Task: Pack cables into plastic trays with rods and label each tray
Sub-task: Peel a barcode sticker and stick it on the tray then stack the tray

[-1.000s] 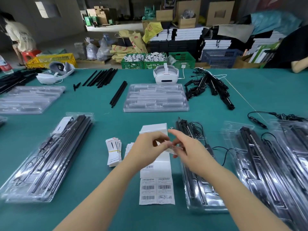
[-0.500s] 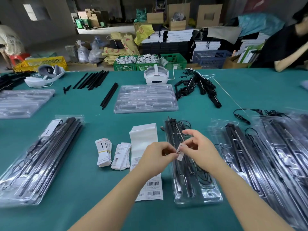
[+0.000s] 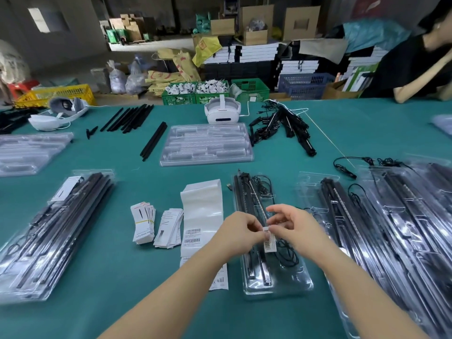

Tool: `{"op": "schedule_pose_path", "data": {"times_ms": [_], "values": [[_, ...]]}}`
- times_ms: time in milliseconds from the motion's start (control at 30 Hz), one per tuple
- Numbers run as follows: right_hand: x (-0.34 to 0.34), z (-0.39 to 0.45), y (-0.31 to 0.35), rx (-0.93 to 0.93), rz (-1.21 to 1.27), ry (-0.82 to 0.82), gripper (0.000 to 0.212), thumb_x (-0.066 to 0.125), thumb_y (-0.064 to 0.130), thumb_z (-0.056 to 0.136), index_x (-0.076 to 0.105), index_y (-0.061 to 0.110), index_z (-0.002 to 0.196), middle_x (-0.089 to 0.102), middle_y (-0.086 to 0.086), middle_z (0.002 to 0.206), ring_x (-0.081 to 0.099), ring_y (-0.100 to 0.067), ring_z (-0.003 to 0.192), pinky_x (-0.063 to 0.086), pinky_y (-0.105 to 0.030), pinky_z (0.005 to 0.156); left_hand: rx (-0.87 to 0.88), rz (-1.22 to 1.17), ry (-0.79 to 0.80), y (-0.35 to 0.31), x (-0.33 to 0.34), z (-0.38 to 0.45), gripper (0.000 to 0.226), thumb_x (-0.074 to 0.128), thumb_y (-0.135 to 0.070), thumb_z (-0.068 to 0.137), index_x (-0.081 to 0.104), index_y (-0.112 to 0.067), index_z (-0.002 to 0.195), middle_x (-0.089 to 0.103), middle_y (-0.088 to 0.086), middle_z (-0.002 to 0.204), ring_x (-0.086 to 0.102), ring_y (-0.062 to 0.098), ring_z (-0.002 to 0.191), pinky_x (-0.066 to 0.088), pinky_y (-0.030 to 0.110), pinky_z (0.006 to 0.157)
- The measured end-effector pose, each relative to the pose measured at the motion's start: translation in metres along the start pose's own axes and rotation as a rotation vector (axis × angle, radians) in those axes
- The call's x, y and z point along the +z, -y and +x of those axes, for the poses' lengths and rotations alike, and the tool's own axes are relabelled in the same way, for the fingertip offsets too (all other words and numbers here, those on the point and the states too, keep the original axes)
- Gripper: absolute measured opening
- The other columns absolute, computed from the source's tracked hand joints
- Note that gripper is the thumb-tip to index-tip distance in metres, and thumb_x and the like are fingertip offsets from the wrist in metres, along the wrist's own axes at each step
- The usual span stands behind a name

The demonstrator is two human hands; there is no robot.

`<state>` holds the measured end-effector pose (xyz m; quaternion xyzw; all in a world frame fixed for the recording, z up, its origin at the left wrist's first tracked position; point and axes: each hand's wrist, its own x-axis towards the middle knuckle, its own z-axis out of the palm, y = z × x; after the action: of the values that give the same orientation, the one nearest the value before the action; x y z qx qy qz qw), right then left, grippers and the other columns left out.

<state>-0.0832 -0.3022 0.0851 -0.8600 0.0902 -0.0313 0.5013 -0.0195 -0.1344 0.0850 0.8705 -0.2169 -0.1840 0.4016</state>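
Observation:
A small white barcode label [image 3: 269, 242] hangs between both hands above a clear plastic tray [image 3: 281, 287] that holds black rods and a coiled black cable. My left hand [image 3: 238, 232] pinches the label's top edge from the left. My right hand [image 3: 297, 227] pinches it from the right, upper fingers spread. The label backing strip [image 3: 201, 214] with more barcode stickers lies left of that tray, partly under my left forearm.
Two stacks of small paper cards [image 3: 144, 223] lie left of the strip. Filled trays sit at left [image 3: 56, 231] and overlap at right [image 3: 391, 228]. Empty trays [image 3: 206, 144], loose black rods [image 3: 129, 118], a cable pile [image 3: 283, 126] and two white headsets lie farther back.
Both hands carried the label from above the backing strip rightward, over the tray with rods and cable. The label now hangs lower between the fingertips.

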Motion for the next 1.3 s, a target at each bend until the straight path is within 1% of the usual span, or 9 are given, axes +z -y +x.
{"op": "schedule_pose_path", "data": {"times_ms": [133,233,467,667,800,967,1100,1233,1300], "values": [[-0.004,0.000,-0.014,0.165,-0.027,-0.145,0.033,0.052,0.020,0.101,0.054,0.025,0.134,0.061,0.006,0.128,0.062,-0.012,0.110,0.048,-0.038,0.101,-0.071,-0.081,0.043,-0.004,0.006,0.006,0.018,0.076,-0.030,0.084,0.071,-0.016,0.074,0.070,0.001,0.070,0.052,0.007,0.052,0.044,0.021,0.052],[-0.009,-0.001,-0.021,0.411,0.239,-0.170,0.037,0.045,0.028,0.104,0.049,0.023,0.140,0.052,0.003,0.141,0.048,-0.018,0.129,0.038,-0.047,0.111,-0.217,-0.283,0.149,-0.011,0.013,0.008,0.017,0.075,-0.023,0.086,0.072,-0.012,0.073,0.067,0.001,0.064,0.039,0.012,0.044,0.030,0.017,0.041],[-0.016,-0.002,-0.019,0.503,0.455,-0.159,0.025,0.048,0.026,0.103,0.054,0.025,0.127,0.056,0.003,0.127,0.051,-0.019,0.118,0.042,-0.048,0.103,-0.322,-0.279,0.198,-0.018,0.037,0.018,0.025,0.076,-0.022,0.081,0.072,0.002,0.085,0.063,0.012,0.072,0.031,0.018,0.044,0.022,0.018,0.044],[-0.017,-0.004,-0.018,0.497,0.463,-0.164,0.018,0.049,0.023,0.103,0.054,0.025,0.120,0.057,0.005,0.118,0.053,-0.015,0.113,0.043,-0.042,0.096,-0.328,-0.277,0.207,-0.015,0.047,0.020,0.018,0.081,-0.026,0.082,0.072,-0.017,0.069,0.062,0.000,0.058,0.036,0.008,0.033,0.026,0.010,0.038],[-0.017,-0.006,-0.018,0.493,0.460,-0.154,0.023,0.049,0.024,0.103,0.054,0.023,0.125,0.056,0.003,0.123,0.053,-0.017,0.116,0.043,-0.044,0.100,-0.321,-0.271,0.163,-0.015,0.051,0.019,0.013,0.079,-0.022,0.083,0.073,-0.014,0.075,0.061,0.000,0.057,0.038,0.007,0.031,0.027,0.010,0.036],[-0.016,-0.006,-0.022,0.474,0.392,-0.142,0.035,0.048,0.023,0.103,0.051,0.022,0.137,0.052,0.000,0.139,0.048,-0.021,0.128,0.041,-0.050,0.108,-0.264,-0.168,0.080,-0.014,0.057,0.016,0.016,0.079,-0.021,0.081,0.072,-0.016,0.068,0.065,-0.002,0.058,0.056,0.016,0.056,0.047,0.023,0.056],[-0.012,-0.006,-0.026,0.461,0.264,-0.102,0.042,0.046,0.019,0.102,0.045,0.021,0.144,0.048,-0.003,0.147,0.045,-0.022,0.134,0.035,-0.049,0.114,-0.213,0.002,0.042,-0.015,0.065,0.014,0.025,0.078,-0.026,0.079,0.060,-0.021,0.063,0.067,-0.002,0.064,0.060,0.018,0.061,0.056,0.032,0.070],[-0.010,-0.007,-0.028,0.471,0.195,-0.073,0.045,0.042,0.017,0.103,0.041,0.022,0.147,0.046,-0.004,0.150,0.045,-0.023,0.134,0.035,-0.049,0.114,-0.094,0.299,-0.045,-0.020,0.073,0.011,0.014,0.072,-0.033,0.082,0.060,-0.028,0.081,0.063,-0.007,0.083,0.061,0.019,0.084,0.046,0.027,0.067],[-0.010,-0.007,-0.029,0.472,0.181,-0.071,0.045,0.042,0.017,0.103,0.041,0.022,0.147,0.046,-0.004,0.150,0.045,-0.023,0.134,0.035,-0.049,0.114,-0.065,0.364,-0.057,-0.020,0.074,0.011,0.030,0.072,-0.036,0.083,0.057,-0.028,0.107,0.067,-0.003,0.098,0.062,0.023,0.095,0.044,0.030,0.069]]}}
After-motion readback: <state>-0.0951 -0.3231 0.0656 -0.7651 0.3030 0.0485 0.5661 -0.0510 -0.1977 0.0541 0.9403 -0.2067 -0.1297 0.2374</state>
